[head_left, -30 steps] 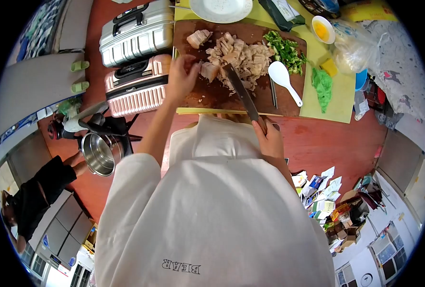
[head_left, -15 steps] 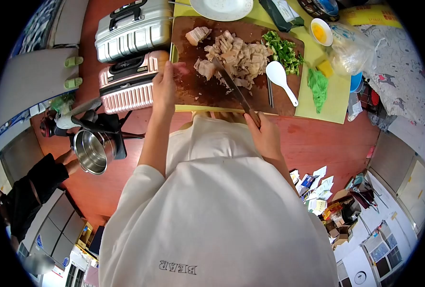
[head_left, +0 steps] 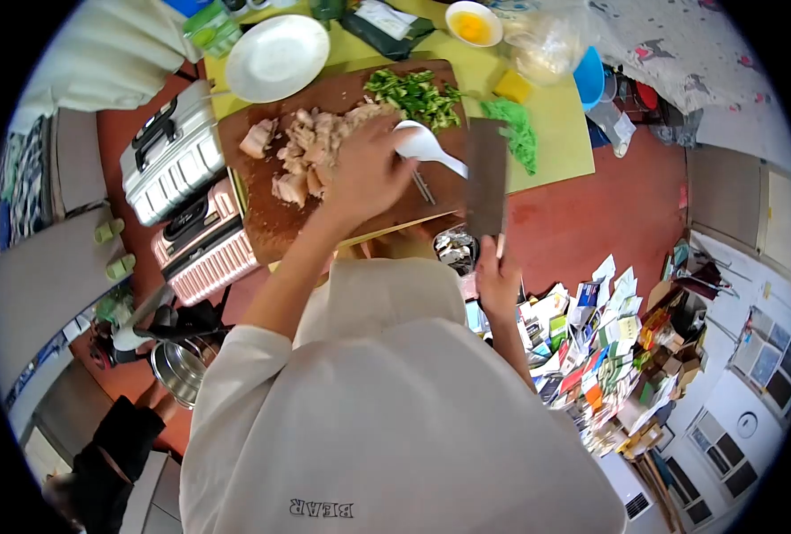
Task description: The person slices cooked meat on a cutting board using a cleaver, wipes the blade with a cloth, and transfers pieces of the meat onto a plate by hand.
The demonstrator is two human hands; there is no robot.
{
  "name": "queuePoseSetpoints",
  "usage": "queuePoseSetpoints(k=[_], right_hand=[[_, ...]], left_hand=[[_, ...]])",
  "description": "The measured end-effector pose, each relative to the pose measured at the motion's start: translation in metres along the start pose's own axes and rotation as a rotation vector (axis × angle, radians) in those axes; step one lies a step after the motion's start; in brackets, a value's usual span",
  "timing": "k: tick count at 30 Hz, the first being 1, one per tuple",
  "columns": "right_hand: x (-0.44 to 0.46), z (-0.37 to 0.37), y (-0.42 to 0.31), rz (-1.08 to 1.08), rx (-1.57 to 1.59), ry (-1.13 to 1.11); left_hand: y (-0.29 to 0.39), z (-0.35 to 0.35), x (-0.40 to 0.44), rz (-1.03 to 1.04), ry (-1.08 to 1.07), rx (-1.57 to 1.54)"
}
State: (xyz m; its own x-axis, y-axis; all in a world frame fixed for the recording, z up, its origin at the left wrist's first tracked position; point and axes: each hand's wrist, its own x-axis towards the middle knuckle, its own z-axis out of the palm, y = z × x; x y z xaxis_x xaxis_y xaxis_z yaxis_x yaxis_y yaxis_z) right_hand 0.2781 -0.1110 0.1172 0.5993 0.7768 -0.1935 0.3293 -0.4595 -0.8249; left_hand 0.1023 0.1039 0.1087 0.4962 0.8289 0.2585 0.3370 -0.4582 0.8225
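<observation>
1. Head view: my right hand [head_left: 499,278], clamped on the cleaver [head_left: 486,178], has swung clear of the cutting board [head_left: 275,231]; cutting seems paused.
2. My left hand [head_left: 373,173] has moved over the board's chopped meat [head_left: 311,142], by the white spoon [head_left: 429,149]; blurred, its grip I cannot tell.

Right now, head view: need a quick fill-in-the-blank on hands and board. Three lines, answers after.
1. The cleaver is held by its handle in the person's ____ hand.
2. The left hand is over the cutting board, next to a spoon whose colour is ____.
3. In the picture, the chopped greens lie above and to the ____ of the chopped meat.

Missing words: right; white; right.
</observation>
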Motion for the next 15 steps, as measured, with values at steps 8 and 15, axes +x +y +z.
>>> queuePoseSetpoints(k=[8,15], right_hand=[[-0.028,-0.091,0.052,0.494,0.397,0.403],[-0.054,-0.104,0.079,0.625,0.462,0.439]], left_hand=[[0.026,0.243,0.125,-0.090,-0.519,0.428],[-0.014,0.278,0.138,0.306,-0.524,0.593]])
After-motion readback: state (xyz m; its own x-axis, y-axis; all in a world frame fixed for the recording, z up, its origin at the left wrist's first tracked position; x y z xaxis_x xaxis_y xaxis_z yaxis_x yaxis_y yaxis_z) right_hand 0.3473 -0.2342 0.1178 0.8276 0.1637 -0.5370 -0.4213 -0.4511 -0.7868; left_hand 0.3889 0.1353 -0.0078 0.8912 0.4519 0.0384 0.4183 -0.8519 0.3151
